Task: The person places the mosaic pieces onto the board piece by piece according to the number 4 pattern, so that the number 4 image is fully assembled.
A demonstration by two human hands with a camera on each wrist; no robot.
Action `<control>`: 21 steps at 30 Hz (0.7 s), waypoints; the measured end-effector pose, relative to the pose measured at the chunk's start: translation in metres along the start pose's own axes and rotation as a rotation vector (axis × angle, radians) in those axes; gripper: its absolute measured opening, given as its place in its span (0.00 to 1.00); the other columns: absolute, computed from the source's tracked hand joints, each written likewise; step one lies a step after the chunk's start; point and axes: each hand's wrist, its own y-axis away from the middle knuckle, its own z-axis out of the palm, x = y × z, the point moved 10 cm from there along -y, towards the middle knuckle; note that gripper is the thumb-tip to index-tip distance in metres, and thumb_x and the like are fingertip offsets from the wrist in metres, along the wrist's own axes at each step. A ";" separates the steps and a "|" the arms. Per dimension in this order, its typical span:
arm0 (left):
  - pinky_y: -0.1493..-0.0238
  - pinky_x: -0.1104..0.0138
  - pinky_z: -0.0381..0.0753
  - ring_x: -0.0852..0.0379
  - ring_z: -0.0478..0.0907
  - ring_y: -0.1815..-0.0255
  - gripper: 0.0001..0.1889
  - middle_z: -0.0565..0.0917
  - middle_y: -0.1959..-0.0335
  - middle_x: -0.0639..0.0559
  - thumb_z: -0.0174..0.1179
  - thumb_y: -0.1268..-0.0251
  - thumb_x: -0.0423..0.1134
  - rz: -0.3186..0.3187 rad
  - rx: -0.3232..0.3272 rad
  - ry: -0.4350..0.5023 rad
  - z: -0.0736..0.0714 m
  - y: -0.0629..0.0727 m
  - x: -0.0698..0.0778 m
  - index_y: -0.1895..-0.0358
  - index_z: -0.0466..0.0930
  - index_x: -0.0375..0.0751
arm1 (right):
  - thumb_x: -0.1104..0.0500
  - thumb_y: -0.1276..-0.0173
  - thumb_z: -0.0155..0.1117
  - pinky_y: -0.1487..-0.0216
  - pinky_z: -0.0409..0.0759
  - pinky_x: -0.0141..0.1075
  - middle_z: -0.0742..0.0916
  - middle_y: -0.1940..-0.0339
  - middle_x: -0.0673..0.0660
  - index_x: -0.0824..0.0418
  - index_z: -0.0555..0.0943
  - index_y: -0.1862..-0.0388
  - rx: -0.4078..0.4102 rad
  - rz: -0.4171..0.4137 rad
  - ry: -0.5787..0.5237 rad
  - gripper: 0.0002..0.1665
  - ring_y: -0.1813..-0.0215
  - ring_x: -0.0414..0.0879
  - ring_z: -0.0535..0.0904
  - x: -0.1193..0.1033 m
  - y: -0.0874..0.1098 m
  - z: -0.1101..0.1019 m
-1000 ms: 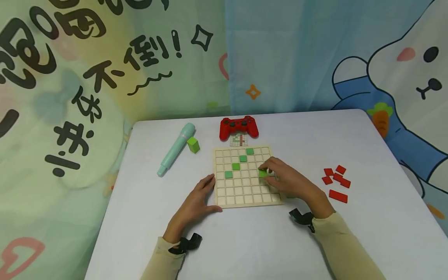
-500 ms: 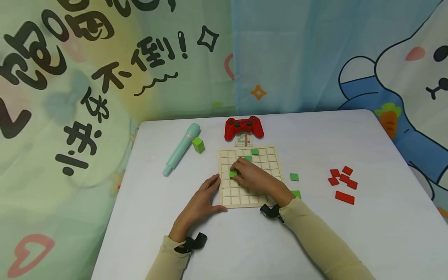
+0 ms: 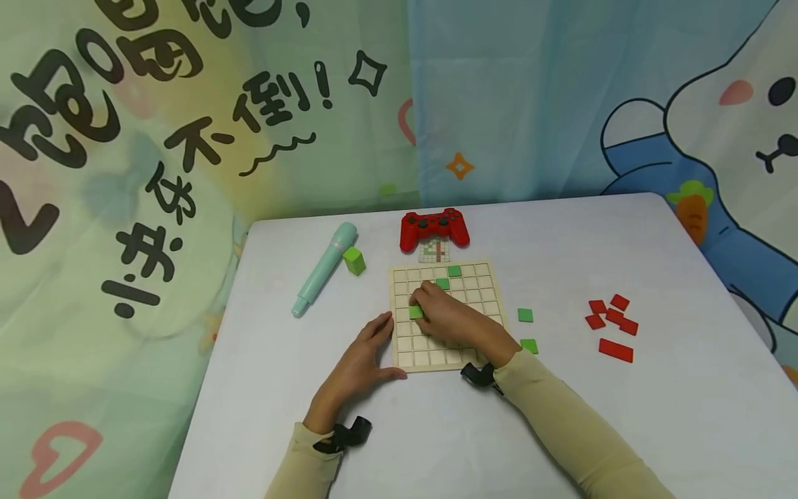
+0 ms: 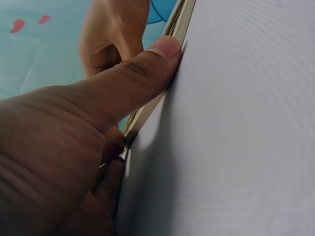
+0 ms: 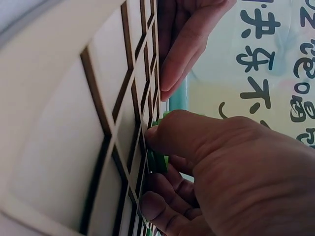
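In the head view my left hand (image 3: 360,364) lies along the left edge of a pale wooden grid board (image 3: 430,357), its fingers fairly straight. The left wrist view shows its thumb (image 4: 142,69) pressing the board's edge. Over the left part of the grid, my right hand (image 3: 449,315) pinches a green square tile (image 3: 415,312) between thumb and fingers. In the right wrist view, green (image 5: 158,160) shows at the fingertips, close to the grid; whether more than one tile is there I cannot tell. Two green tiles, one of them the upper tile (image 3: 454,271), lie in cells farther up.
Two loose green tiles (image 3: 526,315) lie right of the board. Several red pieces (image 3: 614,316) and a longer red strip (image 3: 616,350) lie farther right. Behind the board are a red game controller (image 3: 434,229) and a small grid card (image 3: 434,250). A mint microphone (image 3: 325,269) and green block (image 3: 354,261) lie left.
My right hand has moved left across the board with a green tile, uncovering the loose tiles on the right. For the last half second it has stayed nearly still. My left hand keeps its place.
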 end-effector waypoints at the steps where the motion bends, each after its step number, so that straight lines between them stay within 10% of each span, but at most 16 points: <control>1: 0.18 0.49 0.70 0.42 0.59 0.12 0.56 0.60 0.13 0.43 0.84 0.46 0.45 0.001 0.002 0.003 0.000 0.000 0.000 0.17 0.60 0.34 | 0.62 0.22 0.62 0.45 0.81 0.38 0.79 0.46 0.56 0.63 0.79 0.41 0.002 -0.001 0.000 0.14 0.48 0.46 0.74 0.000 0.000 0.000; 21: 0.17 0.50 0.69 0.43 0.58 0.12 0.57 0.59 0.12 0.43 0.83 0.45 0.45 -0.002 -0.007 -0.008 0.001 0.000 0.000 0.16 0.59 0.34 | 0.58 0.20 0.63 0.46 0.84 0.40 0.83 0.51 0.56 0.62 0.84 0.39 -0.051 -0.012 0.156 0.16 0.52 0.46 0.77 -0.007 0.007 -0.008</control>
